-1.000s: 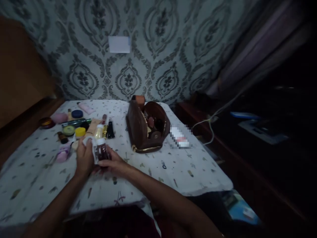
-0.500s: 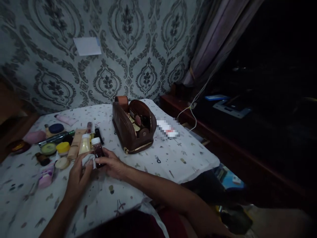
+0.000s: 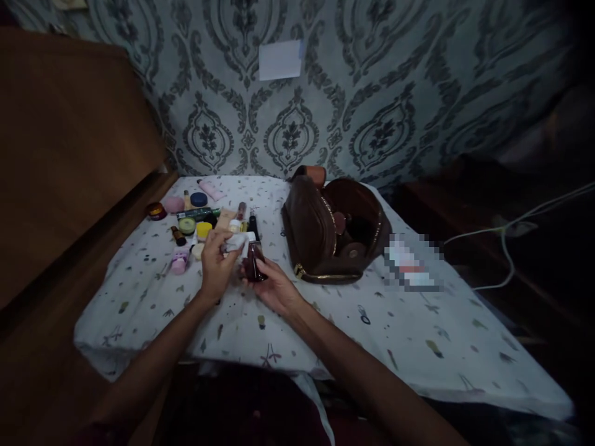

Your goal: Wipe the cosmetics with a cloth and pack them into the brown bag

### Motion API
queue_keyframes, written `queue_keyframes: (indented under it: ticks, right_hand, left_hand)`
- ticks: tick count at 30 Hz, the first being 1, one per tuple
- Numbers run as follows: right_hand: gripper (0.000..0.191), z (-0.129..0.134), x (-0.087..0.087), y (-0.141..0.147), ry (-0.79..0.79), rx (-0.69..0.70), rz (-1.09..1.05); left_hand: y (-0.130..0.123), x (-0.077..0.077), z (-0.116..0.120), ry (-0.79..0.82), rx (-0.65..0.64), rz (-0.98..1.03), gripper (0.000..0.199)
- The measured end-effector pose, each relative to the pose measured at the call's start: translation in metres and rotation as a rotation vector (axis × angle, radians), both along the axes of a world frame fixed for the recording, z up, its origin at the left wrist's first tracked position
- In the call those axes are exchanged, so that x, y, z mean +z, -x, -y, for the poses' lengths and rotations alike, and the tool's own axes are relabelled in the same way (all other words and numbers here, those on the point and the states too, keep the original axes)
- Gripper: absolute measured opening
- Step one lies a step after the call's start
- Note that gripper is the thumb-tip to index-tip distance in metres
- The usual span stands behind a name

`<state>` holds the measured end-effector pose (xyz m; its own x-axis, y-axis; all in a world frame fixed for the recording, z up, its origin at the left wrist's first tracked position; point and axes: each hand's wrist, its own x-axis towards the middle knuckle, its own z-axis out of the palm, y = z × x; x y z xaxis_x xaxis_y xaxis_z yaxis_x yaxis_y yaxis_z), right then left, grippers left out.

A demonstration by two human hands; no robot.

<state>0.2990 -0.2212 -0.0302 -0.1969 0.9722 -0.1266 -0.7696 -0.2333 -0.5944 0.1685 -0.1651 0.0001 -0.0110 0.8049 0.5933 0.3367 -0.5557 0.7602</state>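
My right hand [image 3: 279, 288] is closed around a dark red bottle [image 3: 255, 262] with a white cap, held upright above the table. A crumpled white cloth or tissue [image 3: 236, 243] is pinched in my left hand [image 3: 216, 263], and it touches the bottle near the cap. Just behind and left of my hands lie a yellow-lidded jar [image 3: 204, 231], a green bottle [image 3: 195, 214], a purple-pink tube [image 3: 179, 261] and several other cosmetics. The brown bag [image 3: 309, 226] stands unzipped to the right of my hands, with items inside.
A patterned white cloth [image 3: 400, 347] covers the table. Wooden furniture [image 3: 79, 148] rises at the left. White cables [image 3: 511, 248] hang at the right, near a blurred-out item [image 3: 413, 265] on the table. Patterned wall behind.
The view has turned left, so the table and bag appear further right. The white cloth has risen from below to the upper part of the bottle, by its cap.
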Motion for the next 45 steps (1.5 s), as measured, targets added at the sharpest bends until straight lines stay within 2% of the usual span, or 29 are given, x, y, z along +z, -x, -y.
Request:
queue_keyframes:
  ticks: [2,6,9,11,15,18,21,25,29,32,34,40,45]
  right_hand:
    - [0.033,-0.001,0.000,0.001,-0.016,-0.021,0.002]
    - [0.029,-0.006,0.002,0.000,-0.072,-0.099,-0.018]
    - [0.025,-0.008,0.003,-0.001,-0.080,-0.100,-0.024]
    - [0.023,-0.009,0.001,0.000,-0.084,-0.096,-0.034]
    - [0.024,-0.006,-0.001,0.006,-0.105,-0.102,-0.029]
    - [0.027,-0.003,-0.003,0.009,-0.111,-0.066,-0.003]
    - [0.023,-0.004,-0.006,0.008,-0.079,-0.059,-0.038]
    - [0.019,-0.009,-0.009,0.003,0.023,-0.054,-0.153]
    - [0.016,-0.011,-0.004,0.000,0.056,-0.078,-0.246]
    - [0.016,-0.010,0.002,0.000,0.046,-0.092,-0.237]
    - [0.015,-0.009,0.004,0.000,0.044,-0.095,-0.222]
    - [0.009,-0.006,0.004,0.001,0.105,-0.046,-0.180]
    - [0.006,-0.008,0.004,0.002,0.135,-0.096,-0.211]
  left_hand:
    - [0.000,-0.002,0.006,-0.055,-0.025,-0.072,0.011]
    - [0.005,-0.013,0.025,-0.188,-0.173,-0.249,0.025]
    - [0.009,-0.021,0.038,-0.264,-0.274,-0.361,0.030]
    - [0.009,-0.020,0.041,-0.272,-0.296,-0.409,0.031]
    - [0.005,-0.007,0.028,-0.227,-0.175,-0.414,0.034]
    - [0.004,0.003,0.013,-0.201,-0.038,-0.422,0.024]
    - [0.005,0.004,0.005,-0.160,0.010,-0.466,0.014]
    - [0.007,-0.004,0.011,-0.106,-0.035,-0.412,0.008]
    - [0.008,-0.014,0.026,-0.118,-0.196,-0.361,0.009]
    - [0.008,-0.017,0.033,-0.121,-0.291,-0.357,0.009]
    - [0.008,-0.015,0.031,-0.094,-0.285,-0.322,0.008]
    - [0.006,-0.002,0.008,0.006,-0.102,-0.056,0.016]
    - [0.005,-0.006,0.012,-0.010,-0.153,-0.101,0.008]
